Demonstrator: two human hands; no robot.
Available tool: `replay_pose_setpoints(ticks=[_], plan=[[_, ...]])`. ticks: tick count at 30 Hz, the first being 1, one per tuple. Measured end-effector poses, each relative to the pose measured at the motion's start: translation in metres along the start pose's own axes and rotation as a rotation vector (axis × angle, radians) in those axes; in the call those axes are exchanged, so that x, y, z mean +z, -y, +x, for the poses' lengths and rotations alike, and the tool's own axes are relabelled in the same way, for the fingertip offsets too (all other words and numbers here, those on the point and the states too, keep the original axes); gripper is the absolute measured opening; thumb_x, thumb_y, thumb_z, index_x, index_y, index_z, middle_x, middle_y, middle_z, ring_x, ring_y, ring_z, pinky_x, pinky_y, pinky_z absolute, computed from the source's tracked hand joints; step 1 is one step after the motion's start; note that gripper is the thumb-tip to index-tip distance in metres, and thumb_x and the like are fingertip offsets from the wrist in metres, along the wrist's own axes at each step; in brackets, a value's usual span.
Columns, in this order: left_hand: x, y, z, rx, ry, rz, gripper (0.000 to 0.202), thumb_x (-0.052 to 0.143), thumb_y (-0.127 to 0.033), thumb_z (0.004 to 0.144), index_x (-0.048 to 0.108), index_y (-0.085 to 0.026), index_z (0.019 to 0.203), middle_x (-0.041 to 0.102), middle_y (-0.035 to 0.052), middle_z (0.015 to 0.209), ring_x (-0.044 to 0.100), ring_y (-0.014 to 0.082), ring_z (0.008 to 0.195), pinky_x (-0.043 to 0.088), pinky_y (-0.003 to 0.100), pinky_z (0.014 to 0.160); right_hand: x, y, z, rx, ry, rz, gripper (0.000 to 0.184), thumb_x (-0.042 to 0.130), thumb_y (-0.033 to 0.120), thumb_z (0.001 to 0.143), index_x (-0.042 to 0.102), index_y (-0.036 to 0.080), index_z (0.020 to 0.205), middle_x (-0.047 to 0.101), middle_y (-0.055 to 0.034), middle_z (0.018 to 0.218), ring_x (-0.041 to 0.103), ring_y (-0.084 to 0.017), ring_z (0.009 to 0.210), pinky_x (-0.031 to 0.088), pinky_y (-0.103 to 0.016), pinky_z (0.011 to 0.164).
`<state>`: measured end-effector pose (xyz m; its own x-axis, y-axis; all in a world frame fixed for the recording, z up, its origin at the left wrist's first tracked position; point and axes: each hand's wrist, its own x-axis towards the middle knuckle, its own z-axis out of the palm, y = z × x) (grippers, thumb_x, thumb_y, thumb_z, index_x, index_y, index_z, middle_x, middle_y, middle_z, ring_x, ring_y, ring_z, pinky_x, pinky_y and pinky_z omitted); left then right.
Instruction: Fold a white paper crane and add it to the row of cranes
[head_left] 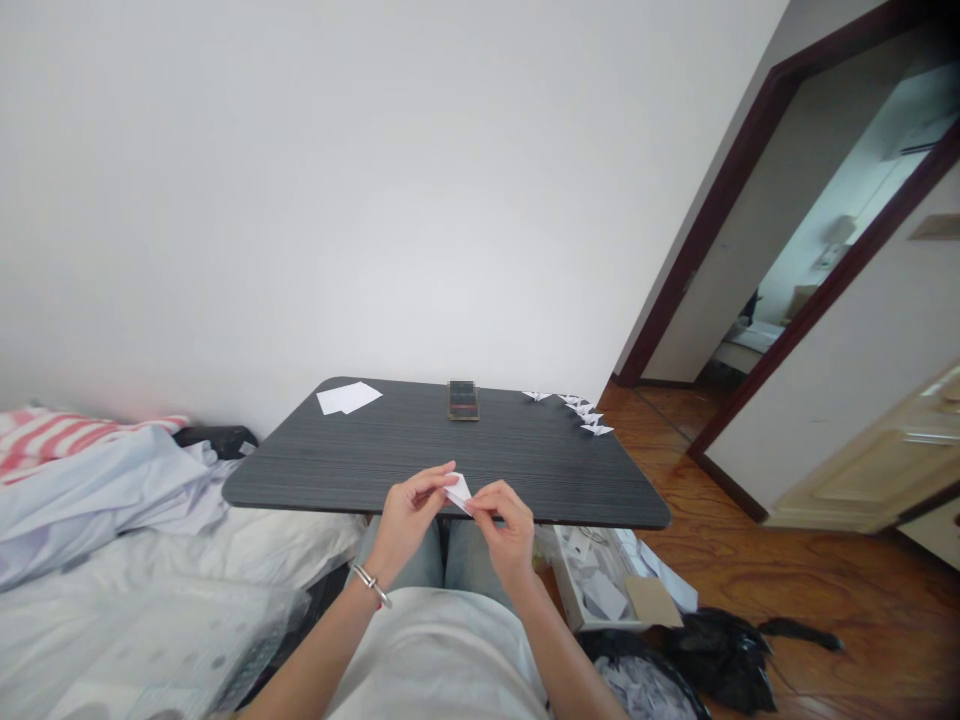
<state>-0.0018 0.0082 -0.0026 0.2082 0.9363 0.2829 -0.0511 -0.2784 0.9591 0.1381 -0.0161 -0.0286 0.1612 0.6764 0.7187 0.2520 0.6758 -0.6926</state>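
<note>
A small folded piece of white paper (459, 492) is pinched between both my hands, just over the near edge of the dark table (360, 455). My left hand (409, 518), with a bracelet on its wrist, grips the paper's left side with closed fingers. My right hand (506, 525) pinches the paper's right corner. Both hands hover above my lap.
On the table lie white paper sheets (348, 397) at the far left, a phone (463, 399) in the middle and several small folded paper pieces (581, 409) at the far right. A bed with bedding (112, 500) is on the left. A cardboard box (607, 590) and a black bag (720, 655) sit on the wooden floor at the right.
</note>
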Motion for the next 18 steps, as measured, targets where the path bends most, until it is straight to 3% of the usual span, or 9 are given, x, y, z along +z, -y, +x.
replay_pose_setpoints(ticks=[10, 18], plan=[[-0.0009, 0.0032, 0.0011, 0.013, -0.056, -0.018, 0.016, 0.057, -0.024, 0.071, 0.064, -0.012, 0.081, 0.061, 0.0113, 0.105, 0.059, 0.0205, 0.09, 0.05, 0.03, 0.074, 0.0007, -0.0018, -0.001, 0.084, 0.082, 0.048, 0.003, 0.063, 0.016, 0.07, 0.062, 0.019, 0.071, 0.061, -0.0033, 0.071, 0.057, -0.015, 0.065, 0.044, -0.023, 0.05], [0.002, -0.0042, -0.0006, -0.061, -0.099, -0.042, 0.036, 0.061, -0.023, 0.067, 0.054, -0.015, 0.101, 0.054, 0.0102, 0.115, 0.061, 0.0124, 0.071, 0.053, 0.026, 0.065, 0.0049, -0.004, -0.0019, 0.258, 0.026, 0.087, 0.006, 0.059, 0.018, 0.071, 0.06, 0.018, 0.076, 0.055, -0.0036, 0.08, 0.056, -0.014, 0.07, 0.044, -0.02, 0.048]])
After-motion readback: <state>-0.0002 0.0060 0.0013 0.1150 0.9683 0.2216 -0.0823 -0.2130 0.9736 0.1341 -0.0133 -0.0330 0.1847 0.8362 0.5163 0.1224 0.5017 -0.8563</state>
